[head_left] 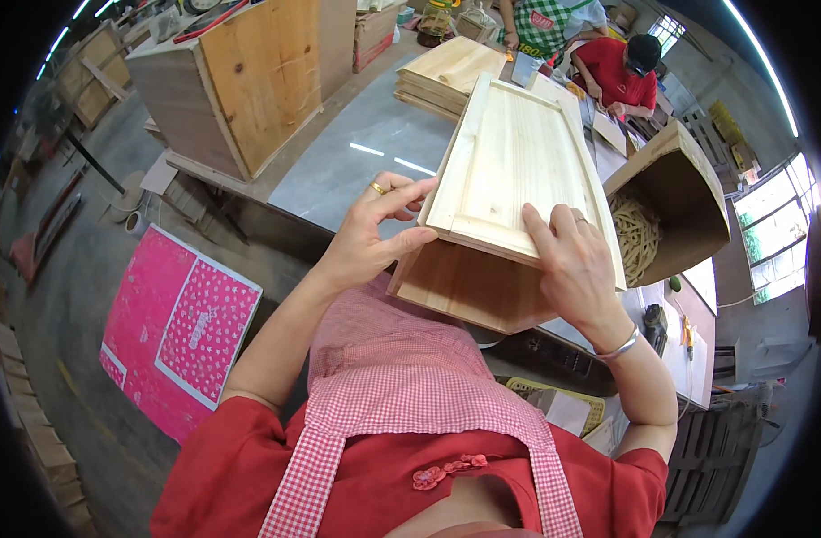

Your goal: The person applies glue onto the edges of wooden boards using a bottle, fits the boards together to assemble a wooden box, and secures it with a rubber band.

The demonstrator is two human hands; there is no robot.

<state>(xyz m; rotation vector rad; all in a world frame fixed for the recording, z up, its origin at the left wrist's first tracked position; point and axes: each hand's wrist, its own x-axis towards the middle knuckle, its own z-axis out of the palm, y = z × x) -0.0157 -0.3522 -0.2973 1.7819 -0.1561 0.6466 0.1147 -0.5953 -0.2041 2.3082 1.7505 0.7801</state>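
A pale wooden box with a recessed panel on top rests at the near edge of the table, its open end toward me. At the panel's near left corner is my left hand, thumb against the front edge and fingers bent along the side. My right hand holds the near right edge, fingertips pressing on the panel's face; its thumb is hidden. Inside the box I see bare light wood.
Stacked wooden panels lie beyond the box on the grey table. To the right, a cardboard box holds pale rubber-band-like loops. A wooden cabinet stands at left, a pink patterned sheet below it. Two people work opposite.
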